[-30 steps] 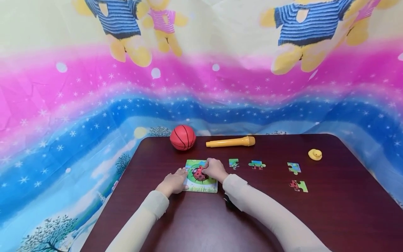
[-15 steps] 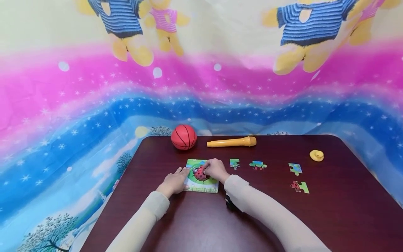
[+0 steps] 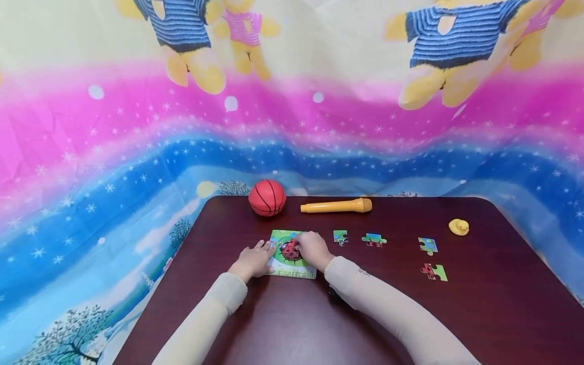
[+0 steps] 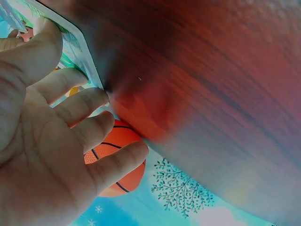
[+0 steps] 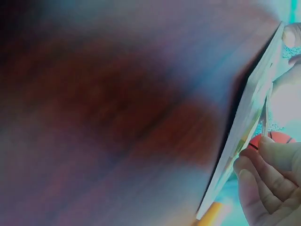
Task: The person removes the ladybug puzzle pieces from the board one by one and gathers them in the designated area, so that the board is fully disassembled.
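Ease the puzzle piece (image 5: 266, 113) down flat.
Your right hand (image 3: 316, 250) pinches it over the board (image 3: 294, 272), toward the table's (image 3: 292, 324) far edge; your left hand (image 3: 253, 260), fingers spread, rests at the board's left side. Press evenly (forcing could bend it).

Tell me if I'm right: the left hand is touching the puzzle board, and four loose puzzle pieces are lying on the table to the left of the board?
One thing is off: the four loose puzzle pieces lie to the right of the puzzle board, as the head view shows. The left hand is indeed touching the board.
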`<state>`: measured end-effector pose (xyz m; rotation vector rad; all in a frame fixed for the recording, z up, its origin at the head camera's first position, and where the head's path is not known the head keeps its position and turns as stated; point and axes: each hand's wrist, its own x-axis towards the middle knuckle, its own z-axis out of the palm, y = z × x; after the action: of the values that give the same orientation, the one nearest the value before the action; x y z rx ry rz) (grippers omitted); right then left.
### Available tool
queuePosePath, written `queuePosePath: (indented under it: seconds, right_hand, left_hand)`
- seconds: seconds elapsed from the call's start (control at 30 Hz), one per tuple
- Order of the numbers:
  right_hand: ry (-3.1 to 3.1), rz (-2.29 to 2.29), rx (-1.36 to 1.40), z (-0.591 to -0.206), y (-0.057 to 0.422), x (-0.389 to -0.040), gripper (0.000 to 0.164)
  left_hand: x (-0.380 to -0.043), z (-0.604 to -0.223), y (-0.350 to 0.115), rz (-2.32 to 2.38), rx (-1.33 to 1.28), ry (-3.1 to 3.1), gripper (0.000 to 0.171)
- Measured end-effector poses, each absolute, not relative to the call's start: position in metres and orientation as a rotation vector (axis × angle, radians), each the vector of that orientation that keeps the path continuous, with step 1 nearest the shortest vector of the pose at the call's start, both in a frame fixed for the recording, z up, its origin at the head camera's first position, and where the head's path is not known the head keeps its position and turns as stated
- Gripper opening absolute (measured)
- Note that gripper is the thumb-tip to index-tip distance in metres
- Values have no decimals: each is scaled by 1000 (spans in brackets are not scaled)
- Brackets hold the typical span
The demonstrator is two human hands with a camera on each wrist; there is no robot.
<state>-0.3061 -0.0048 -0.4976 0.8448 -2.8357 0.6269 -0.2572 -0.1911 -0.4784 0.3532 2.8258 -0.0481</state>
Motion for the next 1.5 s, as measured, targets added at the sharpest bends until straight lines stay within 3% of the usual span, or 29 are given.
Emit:
queuePosePath:
  seconds: [0.47,1.23,1.5]
  right_hand:
    - [-2810,367,920,-491,-10,-300,19]
    - [-2675,553,1008,-487,-26,-295,10]
    - [-2742,631,865,-499,-9,-309,7]
  left_hand:
    - [-258,-477,-190,-65,332,2812,64]
    - [-259,-480,-188,-76,331,2830,65]
    - [-259,-481,-189,-81,322,2825,65]
